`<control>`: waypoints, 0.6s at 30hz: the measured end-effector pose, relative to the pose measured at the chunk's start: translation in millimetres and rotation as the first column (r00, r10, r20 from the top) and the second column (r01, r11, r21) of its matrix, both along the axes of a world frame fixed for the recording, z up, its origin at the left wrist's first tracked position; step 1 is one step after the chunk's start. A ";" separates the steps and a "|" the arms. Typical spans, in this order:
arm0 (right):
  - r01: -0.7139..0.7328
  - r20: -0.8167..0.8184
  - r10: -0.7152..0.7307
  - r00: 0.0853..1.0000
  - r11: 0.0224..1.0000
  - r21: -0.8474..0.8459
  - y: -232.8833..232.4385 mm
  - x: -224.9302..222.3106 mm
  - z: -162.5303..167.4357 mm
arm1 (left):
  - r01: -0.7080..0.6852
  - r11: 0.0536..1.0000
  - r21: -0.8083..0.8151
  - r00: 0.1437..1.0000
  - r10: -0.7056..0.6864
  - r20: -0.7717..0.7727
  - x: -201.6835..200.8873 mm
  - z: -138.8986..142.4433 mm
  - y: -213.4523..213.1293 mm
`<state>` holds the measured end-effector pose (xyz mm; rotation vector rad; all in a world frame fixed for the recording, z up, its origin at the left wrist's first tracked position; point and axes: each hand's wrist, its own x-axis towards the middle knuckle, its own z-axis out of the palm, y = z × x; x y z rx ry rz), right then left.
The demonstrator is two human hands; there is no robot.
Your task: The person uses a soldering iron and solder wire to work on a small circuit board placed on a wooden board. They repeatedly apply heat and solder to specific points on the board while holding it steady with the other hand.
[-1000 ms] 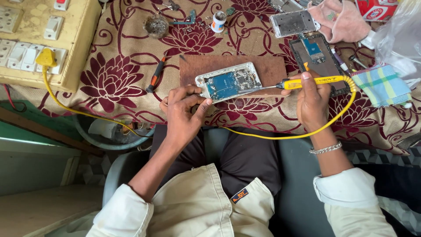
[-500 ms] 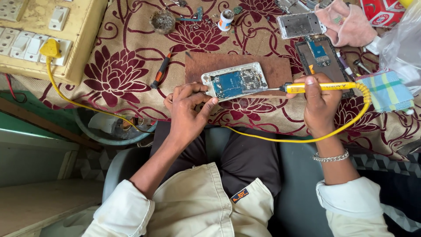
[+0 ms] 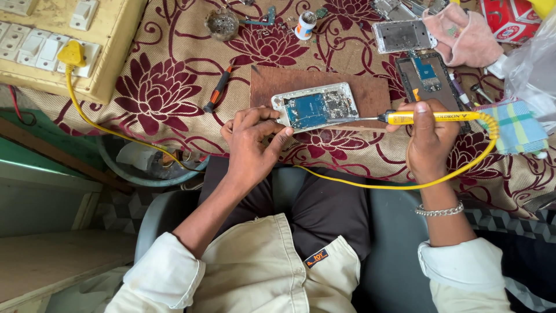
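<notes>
Soldering step: right hand (image 3: 428, 142) grips soldering iron (image 3: 431, 117), tip at opened phone's (image 3: 315, 107) 3 o'clock edge; left hand (image 3: 252, 139) pinches phone's 9 o'clock end. Next needs steady tip.

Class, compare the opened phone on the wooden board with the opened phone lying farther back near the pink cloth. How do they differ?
The phone on the board shows a blue circuit board; the far phone looks grey inside. The left hand touches the near phone, and the soldering iron in the right hand reaches it; the far phone lies untouched. Both are white-framed and opened.

Cream sleeves (image 3: 168, 272), perhaps beaded bracelet (image 3: 439, 211).
</notes>
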<state>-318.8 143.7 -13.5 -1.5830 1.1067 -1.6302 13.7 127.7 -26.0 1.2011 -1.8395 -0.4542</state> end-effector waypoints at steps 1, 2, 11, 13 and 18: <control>0.011 0.001 -0.011 1.000 1.000 0.008 -0.4 0.7 -0.6 | -0.001 1.000 -0.001 1.000 0.001 0.000 0.7 0.1 0.0; 0.024 0.001 -0.024 1.000 1.000 0.016 -0.5 0.5 -1.0 | -0.001 1.000 -0.001 1.000 0.001 0.000 0.3 0.0 -0.1; 0.046 -0.073 -0.045 0.996 0.999 0.010 2.1 -0.9 3.6 | 0.005 1.000 0.008 1.000 -0.005 0.003 -0.3 0.1 0.3; 0.046 -0.096 -0.046 0.994 0.999 -0.005 2.5 -0.1 5.1 | 0.005 1.000 0.007 1.000 -0.005 0.002 -0.5 0.1 0.2; 0.049 -0.174 -0.059 0.983 0.997 -0.065 2.4 3.1 10.1 | 0.010 1.000 0.002 1.000 -0.010 0.006 -0.3 -0.1 -0.3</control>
